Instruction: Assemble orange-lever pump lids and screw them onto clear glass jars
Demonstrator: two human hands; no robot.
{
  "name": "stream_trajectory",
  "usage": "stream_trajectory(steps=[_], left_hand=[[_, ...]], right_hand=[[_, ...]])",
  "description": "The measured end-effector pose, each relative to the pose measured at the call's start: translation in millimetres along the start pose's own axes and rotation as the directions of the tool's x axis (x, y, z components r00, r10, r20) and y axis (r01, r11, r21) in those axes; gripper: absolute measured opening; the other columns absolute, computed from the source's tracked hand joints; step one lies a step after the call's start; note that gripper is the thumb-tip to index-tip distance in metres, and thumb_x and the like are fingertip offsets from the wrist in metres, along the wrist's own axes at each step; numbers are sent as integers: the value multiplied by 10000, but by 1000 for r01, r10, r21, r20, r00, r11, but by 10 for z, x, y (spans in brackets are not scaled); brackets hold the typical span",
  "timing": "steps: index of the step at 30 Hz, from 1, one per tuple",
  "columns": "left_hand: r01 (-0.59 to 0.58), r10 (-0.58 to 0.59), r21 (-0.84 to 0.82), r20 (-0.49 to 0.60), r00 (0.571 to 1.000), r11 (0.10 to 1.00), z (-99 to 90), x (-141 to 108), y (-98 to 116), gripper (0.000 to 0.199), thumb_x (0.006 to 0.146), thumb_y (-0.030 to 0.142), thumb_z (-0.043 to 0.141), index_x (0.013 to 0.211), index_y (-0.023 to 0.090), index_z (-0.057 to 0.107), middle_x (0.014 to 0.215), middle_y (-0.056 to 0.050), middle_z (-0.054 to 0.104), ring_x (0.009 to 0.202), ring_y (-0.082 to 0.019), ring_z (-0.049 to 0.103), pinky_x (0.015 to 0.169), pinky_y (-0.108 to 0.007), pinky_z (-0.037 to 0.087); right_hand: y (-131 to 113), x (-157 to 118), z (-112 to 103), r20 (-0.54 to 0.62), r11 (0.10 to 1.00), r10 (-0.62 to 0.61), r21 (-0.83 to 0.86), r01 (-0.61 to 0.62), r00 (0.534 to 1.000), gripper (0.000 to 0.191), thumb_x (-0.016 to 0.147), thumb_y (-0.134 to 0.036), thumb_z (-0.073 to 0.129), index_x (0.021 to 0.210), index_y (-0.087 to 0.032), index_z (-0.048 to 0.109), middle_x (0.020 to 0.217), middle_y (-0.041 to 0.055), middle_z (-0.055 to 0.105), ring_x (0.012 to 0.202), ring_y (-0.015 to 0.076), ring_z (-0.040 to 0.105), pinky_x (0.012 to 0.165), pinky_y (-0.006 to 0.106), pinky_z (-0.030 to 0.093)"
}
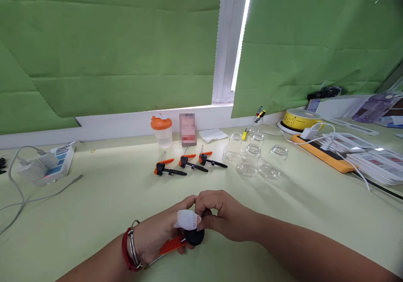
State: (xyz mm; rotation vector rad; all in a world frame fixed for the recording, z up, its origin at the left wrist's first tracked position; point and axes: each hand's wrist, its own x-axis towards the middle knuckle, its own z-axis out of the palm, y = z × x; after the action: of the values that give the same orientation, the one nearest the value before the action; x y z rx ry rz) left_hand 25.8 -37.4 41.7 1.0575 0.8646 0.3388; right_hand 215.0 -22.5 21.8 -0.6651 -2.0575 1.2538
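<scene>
My left hand [163,233], with a white wrap round its thumb, is closed round an orange and black tool [172,245] whose round black part shows below the thumb and whose metal rod points down to the left. Against the top of this tool my right hand [220,214] is pinched, its fingertips meeting the left hand; what they hold is hidden. Beyond the hands, three similar orange and black tools lie in a row: a left one [170,172], a middle one [192,165] and a right one [214,162].
Several glass jars [247,168] stand right of the tools, one holding yellow-handled tools. An orange-lidded cup [162,133] and a tissue [213,135] are at the back. A power strip [64,164] with cables lies left; an orange strip [324,154] and white trays [378,164] lie right.
</scene>
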Motion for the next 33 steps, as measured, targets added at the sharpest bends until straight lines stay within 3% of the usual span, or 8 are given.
stream_trajectory(steps=[13,25,33], left_hand=[[-19,19,-2,22,1000,1000,-7,12,-14,514,692,353,592,1170,237,444,779,-5,521,695,-159,504,604,-279,385],[-25,25,-14,34,999,1000,-11,15,-38,494,704,340,589,1168,244,450,783,4,515,695,-148,491,622,-279,389],[-29,29,0,48,998,1000,14,-4,1,426,695,337,583,1096,235,482,778,5,504,704,-151,483,638,-287,393]], right_hand=[[3,-8,8,-1,1000,14,4,-14,1000,49,811,-171,615,797,-185,660,871,13,636,746,106,587,676,219,482],[34,-48,33,-36,988,-72,-141,66,997,78,780,-111,624,783,-189,628,845,-1,635,708,97,585,650,205,461],[69,-39,32,-21,993,-49,-106,47,999,55,776,-218,677,757,-201,628,789,-14,642,708,112,599,656,224,472]])
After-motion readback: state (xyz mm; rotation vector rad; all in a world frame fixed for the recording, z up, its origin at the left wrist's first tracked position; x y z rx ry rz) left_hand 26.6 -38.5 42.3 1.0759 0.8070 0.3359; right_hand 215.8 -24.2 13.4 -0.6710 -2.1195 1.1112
